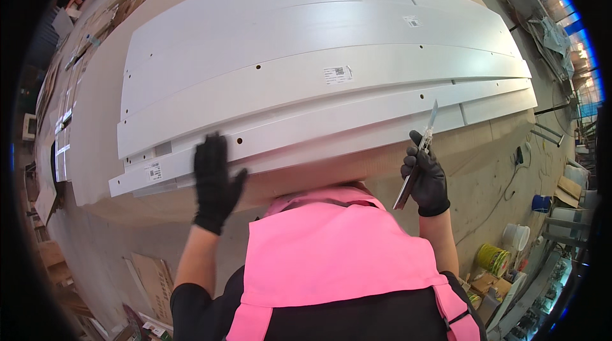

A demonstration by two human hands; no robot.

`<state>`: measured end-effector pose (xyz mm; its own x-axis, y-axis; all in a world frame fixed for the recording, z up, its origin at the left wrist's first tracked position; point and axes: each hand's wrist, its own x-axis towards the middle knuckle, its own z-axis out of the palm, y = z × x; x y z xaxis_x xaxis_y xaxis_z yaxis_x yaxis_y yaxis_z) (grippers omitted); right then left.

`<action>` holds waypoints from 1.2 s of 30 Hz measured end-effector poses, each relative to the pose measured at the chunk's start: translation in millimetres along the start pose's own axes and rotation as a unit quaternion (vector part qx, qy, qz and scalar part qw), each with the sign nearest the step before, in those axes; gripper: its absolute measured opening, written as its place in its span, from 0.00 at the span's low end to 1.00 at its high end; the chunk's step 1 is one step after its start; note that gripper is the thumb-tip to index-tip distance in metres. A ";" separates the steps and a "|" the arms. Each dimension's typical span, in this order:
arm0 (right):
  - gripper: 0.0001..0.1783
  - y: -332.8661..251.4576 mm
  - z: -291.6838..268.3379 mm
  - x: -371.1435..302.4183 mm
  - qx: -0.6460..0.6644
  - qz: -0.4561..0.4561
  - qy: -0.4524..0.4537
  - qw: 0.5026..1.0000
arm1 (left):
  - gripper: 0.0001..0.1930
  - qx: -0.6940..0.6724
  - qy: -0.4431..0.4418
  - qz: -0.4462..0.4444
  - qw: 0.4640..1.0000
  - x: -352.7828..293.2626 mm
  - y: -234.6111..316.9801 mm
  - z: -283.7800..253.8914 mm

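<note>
- The utility knife [426, 139] is gripped in the right hand [427, 179].
- Its blade [434, 114] is best kept clear of the white panels [290, 89] beyond the spread left hand [213, 180].

The white panels [280, 35] before you look smooth and satin-sheened, their labels [338, 74] like paper. Your knife blade [433, 114] on the right looks shiny metal; your black gloves [213, 181] look matt, your pink apron [338, 252] smooth cloth.

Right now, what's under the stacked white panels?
A brown sheet, probably cardboard, shows past the left, far and near edges of the white panels. Anything directly beneath the panels' middle is covered, so I can't tell what's there.
</note>
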<state>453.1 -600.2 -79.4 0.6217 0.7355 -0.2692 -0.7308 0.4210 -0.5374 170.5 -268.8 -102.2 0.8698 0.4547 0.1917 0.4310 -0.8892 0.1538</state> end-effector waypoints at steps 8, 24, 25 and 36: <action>0.29 -25.7 -2.8 -11.7 -0.006 -0.014 0.009 1.000 | 0.38 -0.173 0.010 0.158 0.972 107.6 154.4 34.9; 0.29 -171.8 -126.6 -9.0 0.025 -0.067 0.015 0.997 | 0.38 -0.161 -0.033 0.290 0.943 239.6 371.8 94.4; 0.29 -183.0 -137.9 -11.0 0.031 -0.070 0.015 0.997 | 0.37 -0.171 -0.025 0.304 0.937 249.7 388.3 101.1; 0.23 -279.9 -202.3 14.4 -0.012 -0.103 0.009 0.995 | 0.34 -0.055 -0.018 0.144 0.988 210.7 316.2 71.3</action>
<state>723.6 -814.8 -94.5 0.7622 0.6259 -0.1652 -0.5809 0.5487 -0.6013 507.2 -457.9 -82.4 0.9616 0.1789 0.2082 0.1367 -0.9698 0.2019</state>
